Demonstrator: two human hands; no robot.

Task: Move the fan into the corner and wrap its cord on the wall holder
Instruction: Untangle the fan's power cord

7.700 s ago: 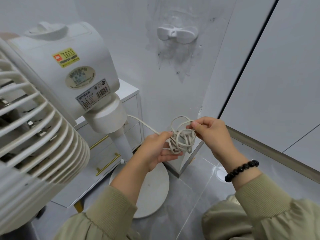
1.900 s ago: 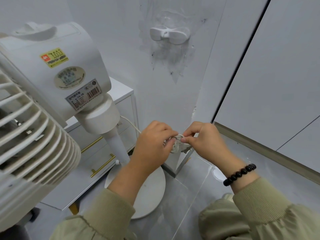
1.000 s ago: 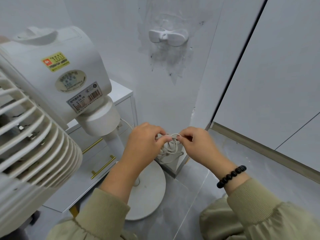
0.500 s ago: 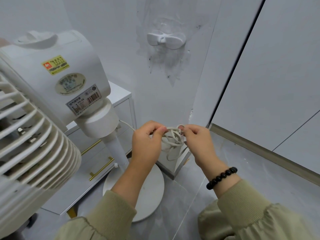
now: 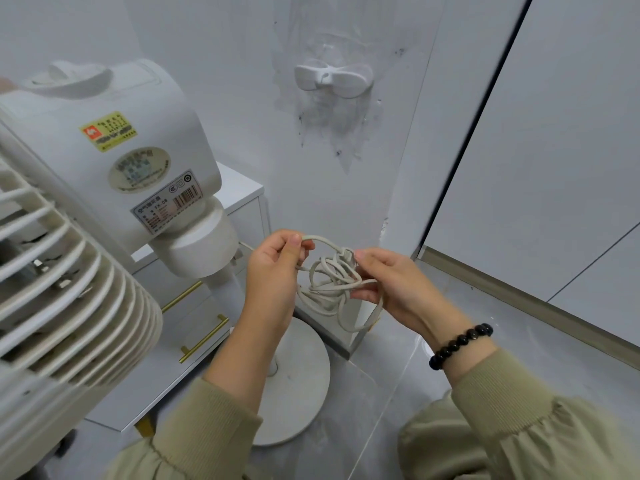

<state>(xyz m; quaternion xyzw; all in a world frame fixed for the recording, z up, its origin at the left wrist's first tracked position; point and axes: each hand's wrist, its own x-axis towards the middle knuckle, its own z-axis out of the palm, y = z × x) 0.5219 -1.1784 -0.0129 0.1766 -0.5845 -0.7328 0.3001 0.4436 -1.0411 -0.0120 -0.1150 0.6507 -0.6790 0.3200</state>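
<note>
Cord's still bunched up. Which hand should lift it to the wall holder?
Probably the right hand: it grips the cord bundle and sits almost below the wall holder. The left hand only pinches one loop, beside the fan.

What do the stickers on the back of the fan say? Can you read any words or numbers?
White label on the fan's motor housing: "FX-08" after some characters too blurred to read; also a barcode and small round marks.
Yellow sticker: red logo, text too blurred to read.
Oval sticker: too blurred to read.
Nothing else shows any text.
</note>
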